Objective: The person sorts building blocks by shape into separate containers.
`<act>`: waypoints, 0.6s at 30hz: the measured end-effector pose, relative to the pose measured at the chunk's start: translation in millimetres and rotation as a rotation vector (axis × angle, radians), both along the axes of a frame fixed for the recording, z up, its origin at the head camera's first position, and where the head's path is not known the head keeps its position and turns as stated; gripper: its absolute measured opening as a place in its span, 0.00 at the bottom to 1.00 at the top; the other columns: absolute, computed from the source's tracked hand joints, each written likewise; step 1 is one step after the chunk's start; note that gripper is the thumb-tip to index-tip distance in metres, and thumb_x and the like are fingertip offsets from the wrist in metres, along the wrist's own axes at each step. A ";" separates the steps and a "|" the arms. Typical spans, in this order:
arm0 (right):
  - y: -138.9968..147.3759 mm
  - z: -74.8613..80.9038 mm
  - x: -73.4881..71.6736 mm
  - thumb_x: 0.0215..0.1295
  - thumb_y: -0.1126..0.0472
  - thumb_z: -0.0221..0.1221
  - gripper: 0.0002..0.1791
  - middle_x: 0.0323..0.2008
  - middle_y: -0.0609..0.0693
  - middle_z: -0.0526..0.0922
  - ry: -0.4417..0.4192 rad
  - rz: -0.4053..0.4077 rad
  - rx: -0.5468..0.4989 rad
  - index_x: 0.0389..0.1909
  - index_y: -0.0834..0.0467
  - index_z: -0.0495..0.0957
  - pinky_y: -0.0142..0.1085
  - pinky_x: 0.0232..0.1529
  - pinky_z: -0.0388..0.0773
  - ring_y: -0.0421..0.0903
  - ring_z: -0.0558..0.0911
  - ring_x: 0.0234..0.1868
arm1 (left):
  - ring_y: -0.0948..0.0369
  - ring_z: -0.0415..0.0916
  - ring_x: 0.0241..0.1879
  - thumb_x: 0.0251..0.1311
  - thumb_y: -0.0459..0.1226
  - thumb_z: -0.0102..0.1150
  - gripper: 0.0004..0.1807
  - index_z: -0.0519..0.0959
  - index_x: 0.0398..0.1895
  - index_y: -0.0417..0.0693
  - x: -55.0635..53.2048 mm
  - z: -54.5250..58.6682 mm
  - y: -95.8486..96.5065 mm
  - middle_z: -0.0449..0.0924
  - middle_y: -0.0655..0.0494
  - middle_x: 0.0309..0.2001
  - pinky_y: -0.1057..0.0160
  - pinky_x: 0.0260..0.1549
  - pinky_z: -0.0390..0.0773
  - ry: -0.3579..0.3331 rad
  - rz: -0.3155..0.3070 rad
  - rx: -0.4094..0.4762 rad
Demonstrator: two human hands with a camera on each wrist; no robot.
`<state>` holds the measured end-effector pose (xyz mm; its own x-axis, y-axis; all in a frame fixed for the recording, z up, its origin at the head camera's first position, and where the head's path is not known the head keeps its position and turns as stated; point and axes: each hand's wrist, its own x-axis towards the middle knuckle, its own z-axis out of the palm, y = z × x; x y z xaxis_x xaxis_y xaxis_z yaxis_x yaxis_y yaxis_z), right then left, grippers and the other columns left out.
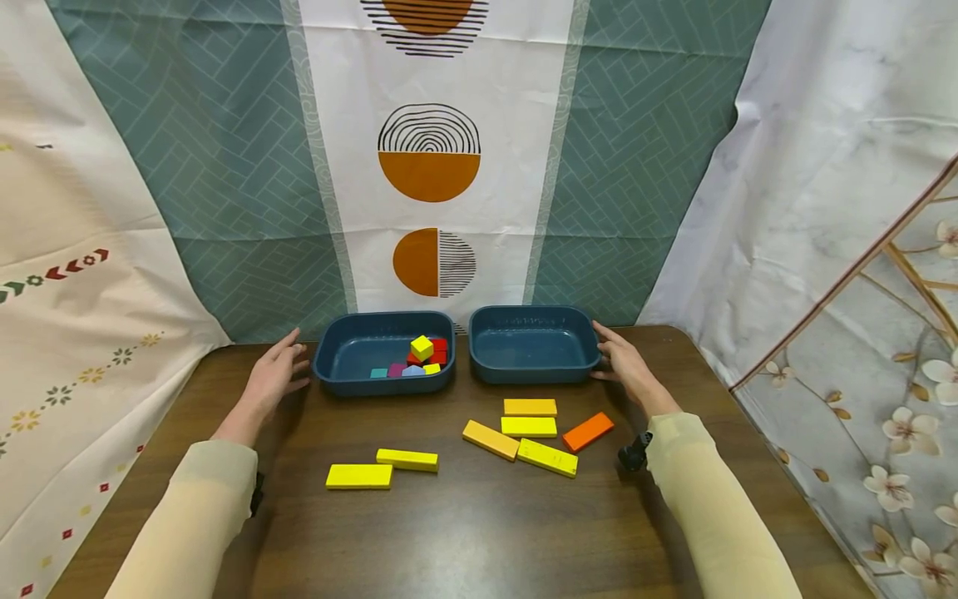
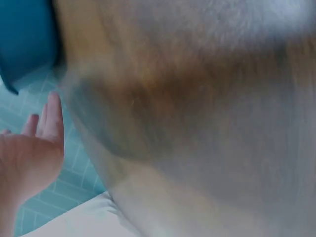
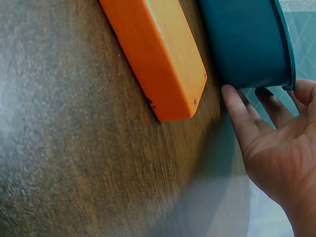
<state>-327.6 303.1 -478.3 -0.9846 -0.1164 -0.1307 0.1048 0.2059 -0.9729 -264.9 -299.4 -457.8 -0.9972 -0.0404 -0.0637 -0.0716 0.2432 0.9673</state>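
Note:
Beside the right blue bin, my right hand touches its right end with spread fingertips. In the right wrist view, those fingers meet the bin's wall low down, with the thumb near its rim. My left hand is just left of the other blue bin, a small gap between them and its fingers extended. In that left bin lie red, purple, blue and yellow blocks, with a yellow cube on top. No blocks show in the right bin.
In front of the right bin lie an orange block, a light-orange block, a yellow block and others. Two yellow blocks are nearer the left arm. A patterned cloth hangs behind the wooden table.

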 end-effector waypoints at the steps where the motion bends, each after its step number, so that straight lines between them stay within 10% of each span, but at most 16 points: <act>1: 0.0 0.4 0.5 0.80 0.63 0.35 0.34 0.81 0.58 0.45 0.001 0.003 -0.001 0.83 0.43 0.48 0.60 0.63 0.73 0.66 0.63 0.73 | 0.38 0.54 0.75 0.82 0.49 0.29 0.33 0.41 0.84 0.55 1.6 2.5 -2.3 0.47 0.35 0.79 0.40 0.65 0.68 0.020 0.017 -0.013; 10: 1.2 0.0 1.6 0.80 0.63 0.34 0.34 0.82 0.56 0.41 0.002 0.014 0.053 0.83 0.43 0.46 0.59 0.63 0.73 0.66 0.56 0.76 | 0.43 0.60 0.73 0.81 0.49 0.34 0.31 0.49 0.84 0.59 18.6 35.1 -5.1 0.55 0.39 0.78 0.68 0.55 0.78 0.176 0.144 -0.036; 18: 2.2 0.5 0.1 0.79 0.63 0.35 0.34 0.82 0.53 0.40 0.001 0.016 0.051 0.83 0.43 0.47 0.59 0.63 0.73 0.65 0.57 0.76 | 0.53 0.69 0.67 0.81 0.49 0.40 0.30 0.55 0.82 0.58 26.7 47.6 3.8 0.65 0.41 0.73 0.72 0.52 0.78 0.341 0.088 -0.105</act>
<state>-327.5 305.3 -477.8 -0.9828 -0.1251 -0.1357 0.1000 0.2570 -0.9612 -238.2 -295.6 -410.2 -0.9527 -0.1152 0.2812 0.2261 0.3496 0.9092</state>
